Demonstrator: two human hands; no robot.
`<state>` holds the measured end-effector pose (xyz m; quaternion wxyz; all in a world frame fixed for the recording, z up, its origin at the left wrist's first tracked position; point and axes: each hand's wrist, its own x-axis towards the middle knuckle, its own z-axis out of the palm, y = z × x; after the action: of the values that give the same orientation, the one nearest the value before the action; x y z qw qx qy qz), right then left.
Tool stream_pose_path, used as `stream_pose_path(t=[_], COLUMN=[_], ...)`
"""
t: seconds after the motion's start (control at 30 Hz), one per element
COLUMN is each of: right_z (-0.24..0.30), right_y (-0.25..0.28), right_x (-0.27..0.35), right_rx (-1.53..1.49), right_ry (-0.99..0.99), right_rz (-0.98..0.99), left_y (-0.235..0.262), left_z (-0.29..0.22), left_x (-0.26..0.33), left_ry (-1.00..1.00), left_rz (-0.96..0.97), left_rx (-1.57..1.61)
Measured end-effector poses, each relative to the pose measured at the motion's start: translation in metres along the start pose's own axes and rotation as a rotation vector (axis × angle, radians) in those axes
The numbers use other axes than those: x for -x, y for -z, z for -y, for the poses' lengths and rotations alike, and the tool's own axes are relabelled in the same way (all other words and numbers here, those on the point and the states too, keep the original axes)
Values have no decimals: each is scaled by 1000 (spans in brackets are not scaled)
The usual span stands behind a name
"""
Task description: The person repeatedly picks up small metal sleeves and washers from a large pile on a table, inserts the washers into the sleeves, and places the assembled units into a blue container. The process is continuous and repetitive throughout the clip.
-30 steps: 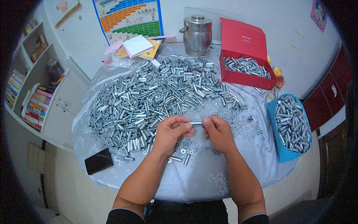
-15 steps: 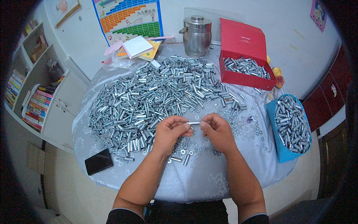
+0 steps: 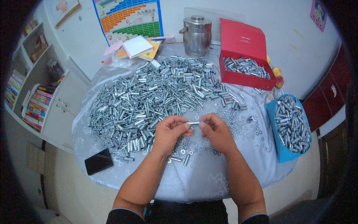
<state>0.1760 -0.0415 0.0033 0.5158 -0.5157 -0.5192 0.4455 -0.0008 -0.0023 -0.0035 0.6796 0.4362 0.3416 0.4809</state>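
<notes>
Unmoved since earlier: short silvery metal tube (image 3: 192, 123), level, in both hands' (image 3: 169, 131) (image 3: 216, 131) pinching grip.

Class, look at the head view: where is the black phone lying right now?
The black phone lies near the table's front left edge, just left of the left hand's forearm, below the pile of metal sleeves.

Both hands — left hand (image 3: 169, 133), right hand (image 3: 216, 132) — have edged slightly closer around the metal sleeve (image 3: 192, 123).
</notes>
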Motion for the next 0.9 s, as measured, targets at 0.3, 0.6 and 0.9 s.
stream_pose_path(t=[0.3, 0.6, 0.9], right_z=[-11, -7, -5], right_y=[7, 10, 3], right_x=[-1, -2, -1], right_rx=[164, 256, 45], right_ry=[42, -35, -23], right_rz=[44, 80, 2], left_y=[0, -1, -2], left_z=[-1, -2, -1], left_x=[0, 0, 1], left_ry=[-6, -3, -13], left_rz=[-6, -2, 8], left_rx=[-6, -5, -40])
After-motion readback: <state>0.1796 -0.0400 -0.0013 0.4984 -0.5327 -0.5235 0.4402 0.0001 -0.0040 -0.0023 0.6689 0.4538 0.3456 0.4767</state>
